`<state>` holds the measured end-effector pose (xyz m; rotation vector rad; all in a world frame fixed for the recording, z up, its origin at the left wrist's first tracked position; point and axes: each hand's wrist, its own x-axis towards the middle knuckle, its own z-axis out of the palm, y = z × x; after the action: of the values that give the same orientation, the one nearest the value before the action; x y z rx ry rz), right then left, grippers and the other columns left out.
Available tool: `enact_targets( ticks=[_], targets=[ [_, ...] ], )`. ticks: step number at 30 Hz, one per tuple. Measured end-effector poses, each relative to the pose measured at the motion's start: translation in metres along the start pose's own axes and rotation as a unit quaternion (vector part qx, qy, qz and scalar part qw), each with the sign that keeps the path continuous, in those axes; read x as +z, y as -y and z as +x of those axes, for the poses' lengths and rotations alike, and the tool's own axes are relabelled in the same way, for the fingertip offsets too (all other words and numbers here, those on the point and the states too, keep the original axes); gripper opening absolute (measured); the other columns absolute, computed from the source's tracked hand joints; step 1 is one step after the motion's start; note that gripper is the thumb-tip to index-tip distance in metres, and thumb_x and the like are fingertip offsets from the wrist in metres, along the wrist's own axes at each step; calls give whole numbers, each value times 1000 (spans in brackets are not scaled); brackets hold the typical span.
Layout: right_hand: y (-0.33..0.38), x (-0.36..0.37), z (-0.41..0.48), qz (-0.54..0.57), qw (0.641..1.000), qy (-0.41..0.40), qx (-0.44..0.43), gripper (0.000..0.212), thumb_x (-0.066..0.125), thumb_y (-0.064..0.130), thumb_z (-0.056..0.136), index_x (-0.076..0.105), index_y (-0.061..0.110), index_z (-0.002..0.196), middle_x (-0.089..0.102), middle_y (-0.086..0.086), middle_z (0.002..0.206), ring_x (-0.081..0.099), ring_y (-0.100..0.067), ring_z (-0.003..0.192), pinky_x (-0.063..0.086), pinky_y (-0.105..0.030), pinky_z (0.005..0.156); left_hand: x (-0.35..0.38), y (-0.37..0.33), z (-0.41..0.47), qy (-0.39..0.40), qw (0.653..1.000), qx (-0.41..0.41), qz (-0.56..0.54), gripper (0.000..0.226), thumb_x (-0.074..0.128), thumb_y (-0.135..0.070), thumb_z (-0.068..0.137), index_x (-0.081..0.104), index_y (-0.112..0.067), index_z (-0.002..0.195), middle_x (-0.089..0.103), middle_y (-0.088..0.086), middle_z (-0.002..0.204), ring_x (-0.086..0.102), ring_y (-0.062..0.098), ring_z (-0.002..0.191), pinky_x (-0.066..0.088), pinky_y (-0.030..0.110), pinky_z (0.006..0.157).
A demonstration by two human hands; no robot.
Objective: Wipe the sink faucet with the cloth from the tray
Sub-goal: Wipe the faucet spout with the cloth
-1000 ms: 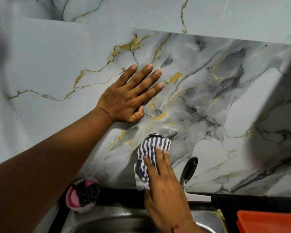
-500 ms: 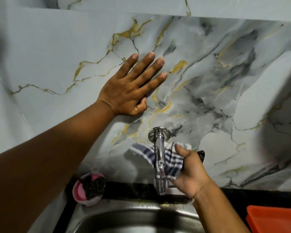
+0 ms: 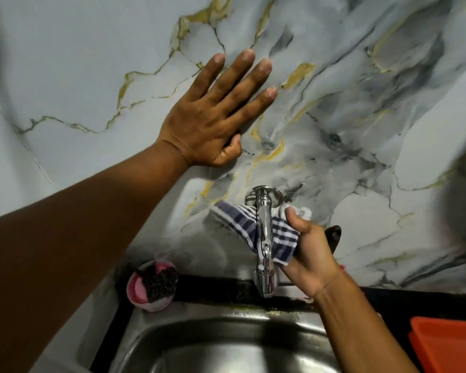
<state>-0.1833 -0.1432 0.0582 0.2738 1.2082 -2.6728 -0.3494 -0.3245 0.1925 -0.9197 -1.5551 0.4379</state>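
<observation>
Here, flat against the marbled wall [image 3: 92, 63], left hand [image 3: 213, 114], palm down and fingers spread, holding nothing, above and left of the faucet [image 3: 264, 238]. Lower, right hand [image 3: 310, 254] closed on the cloth [image 3: 253, 227], thumb on top near the white edge, fingers underneath. Cloth striped blue and white, passed behind the chrome spout, one end spread out to the left of it, the other bunched in the grip on the right, touching the spout where it crosses. Faucet fixed to the wall by a round flange, spout running down toward the sink [image 3: 226, 343], its tip over the steel basin's back rim. Just behind the right hand, a dark handle [image 3: 334, 238], partly hidden, shape not clear. Left of the faucet, on the dark ledge by the sink corner, a small pink bowl [image 3: 137, 289] with a dark scrubber [image 3: 159, 281] inside. At the bottom right edge, the corner of an orange tray [image 3: 449, 345], well apart from the cloth. Left forearm stretched across the lower left, right forearm rising from the bottom over the sink's right side. Hands well apart, one on the wall, one at the spout.
</observation>
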Motion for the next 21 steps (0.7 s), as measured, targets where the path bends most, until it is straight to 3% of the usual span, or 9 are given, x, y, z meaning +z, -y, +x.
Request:
enact_targets(
  ticks=[3,5,6,9,12,16,18,21],
  targets=[
    [-18,-23,-30,-57,998,-9,20,47,58,39,86,70,1,111,71,-19,108,67,-32,99,60,-40,72,1,-3,1,1,1000,-4,8,72,29,-41,94,31,-11,160,36,21,162,32,44,149,18,57,124],
    [-21,-43,-46,-103,995,-2,2,49,63,41,82,69,3,112,69,-20,109,63,-31,94,56,-58,82,1,-3,3,-2,1000,0,8,71,29,-41,95,31,-11,160,37,21,161,33,44,149,19,57,124],
    [-16,-42,-41,-98,995,14,-3,49,63,39,82,68,3,114,71,-19,112,66,-31,97,56,-58,85,1,-2,3,-3,1000,0,7,71,29,-41,95,32,-11,159,37,22,161,33,44,148,19,56,123],
    [-10,-19,-12,-59,997,41,18,47,57,34,84,69,1,114,74,-17,109,72,-28,95,62,-38,74,1,-1,0,2,1000,3,6,71,29,-42,95,31,-11,160,37,22,161,33,45,148,17,56,124],
    [-26,-8,-5,-8,998,51,37,45,52,34,86,69,4,115,74,-16,110,70,-32,99,60,-46,81,1,-2,0,1,1000,-2,13,72,27,-43,96,29,-11,161,36,22,162,31,45,149,12,54,126],
    [-44,-27,-14,7,997,70,17,41,50,36,91,69,10,117,73,-14,116,67,-30,111,53,-52,96,1,-2,1,-2,1000,-1,10,72,29,-42,95,31,-11,160,37,22,161,32,45,148,17,57,124],
    [-48,-26,-6,25,996,63,51,42,58,36,83,73,9,111,76,-14,109,71,-31,102,56,-50,91,1,-3,1,2,1000,2,2,71,31,-41,94,33,-11,159,38,23,161,33,45,148,20,58,123],
    [-60,-18,4,52,990,58,118,56,62,33,74,66,-1,119,68,-21,120,65,-36,110,52,-45,96,2,-2,1,2,1000,2,3,71,31,-40,94,34,-11,159,38,22,160,34,45,148,20,58,123]
  ],
)
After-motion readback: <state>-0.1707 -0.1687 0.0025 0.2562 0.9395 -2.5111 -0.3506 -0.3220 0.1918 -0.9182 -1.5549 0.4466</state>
